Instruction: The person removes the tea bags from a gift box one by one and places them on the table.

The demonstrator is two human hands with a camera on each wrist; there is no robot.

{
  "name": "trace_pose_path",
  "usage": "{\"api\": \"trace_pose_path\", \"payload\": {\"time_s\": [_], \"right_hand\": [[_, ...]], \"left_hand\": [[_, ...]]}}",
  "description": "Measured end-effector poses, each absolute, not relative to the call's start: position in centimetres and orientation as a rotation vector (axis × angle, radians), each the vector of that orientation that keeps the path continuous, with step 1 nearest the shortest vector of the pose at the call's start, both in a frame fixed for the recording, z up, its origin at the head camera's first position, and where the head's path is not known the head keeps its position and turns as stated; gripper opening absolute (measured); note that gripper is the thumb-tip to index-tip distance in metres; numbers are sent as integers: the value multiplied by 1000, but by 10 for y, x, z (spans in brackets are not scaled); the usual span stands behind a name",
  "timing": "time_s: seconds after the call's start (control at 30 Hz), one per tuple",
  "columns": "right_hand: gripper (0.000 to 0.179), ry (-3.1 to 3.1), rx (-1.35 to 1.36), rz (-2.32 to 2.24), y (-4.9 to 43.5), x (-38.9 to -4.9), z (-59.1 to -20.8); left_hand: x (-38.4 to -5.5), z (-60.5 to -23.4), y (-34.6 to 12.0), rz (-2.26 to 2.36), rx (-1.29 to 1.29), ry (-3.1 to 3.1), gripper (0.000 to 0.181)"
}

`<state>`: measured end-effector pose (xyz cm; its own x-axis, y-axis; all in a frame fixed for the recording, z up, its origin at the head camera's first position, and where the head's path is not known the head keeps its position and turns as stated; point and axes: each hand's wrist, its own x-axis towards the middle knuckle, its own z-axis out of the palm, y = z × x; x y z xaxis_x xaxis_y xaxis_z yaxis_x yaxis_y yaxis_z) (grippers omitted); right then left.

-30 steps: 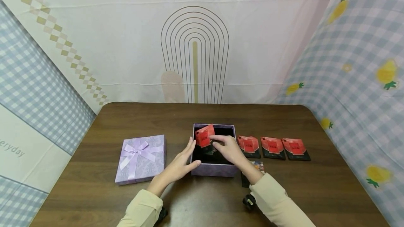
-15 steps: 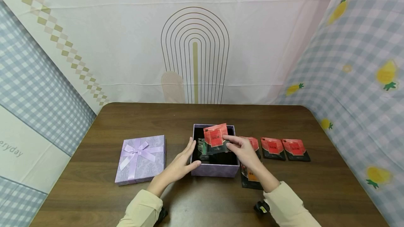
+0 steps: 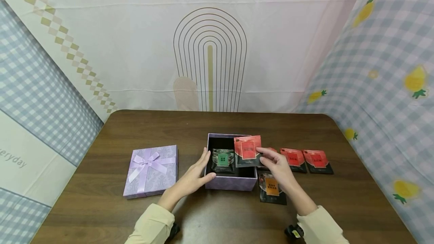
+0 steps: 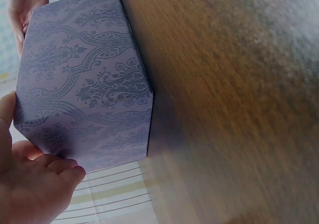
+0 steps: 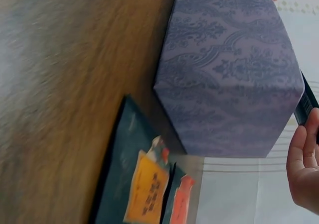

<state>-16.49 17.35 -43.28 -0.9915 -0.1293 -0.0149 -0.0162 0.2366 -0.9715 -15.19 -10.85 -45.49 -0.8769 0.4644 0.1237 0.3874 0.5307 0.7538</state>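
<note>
My right hand (image 3: 278, 165) pinches the edge of a red-and-black sachet (image 3: 247, 150), held over the right side of a purple patterned box (image 3: 231, 183). In the right wrist view the sachet's dark edge shows above the box rim. Inside the box lies a black sachet with a green label (image 3: 222, 160). My left hand (image 3: 190, 179) rests against the box's left side, fingers straight; the left wrist view shows its fingers touching the box wall (image 4: 89, 69). A black sachet with an orange label (image 3: 272, 187) lies right of the box, partly behind my right wrist.
A purple lid with a ribbon bow (image 3: 150, 171) lies left of the box. To the right are two red-and-black sachets, the nearer one (image 3: 293, 158) beside the farther one (image 3: 318, 160). Another is mostly hidden behind my right hand. Curtains (image 3: 145, 48) stand behind the table.
My right hand has lifted the red-and-black sachet and moved it rightward, from the box's left part to its right rim. The green-labelled sachet has come into view. My left hand stays put.
</note>
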Motion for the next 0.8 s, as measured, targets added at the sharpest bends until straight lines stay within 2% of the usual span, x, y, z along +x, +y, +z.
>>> {"api": "trace_pose_path", "payload": {"time_s": [0.3, 0.53, 0.8], "right_hand": [[40, 2387, -42, -1891, 196, -155, -438], [42, 2399, -66, -1981, 217, -147, -443], [38, 2325, -55, -2081, 237, -137, -448]], "left_hand": [[-152, -455, -109, 1270, 744, 2669, 72], [-152, -454, -109, 1276, 752, 2658, 72], [-153, -454, -109, 1276, 738, 2646, 73]]}}
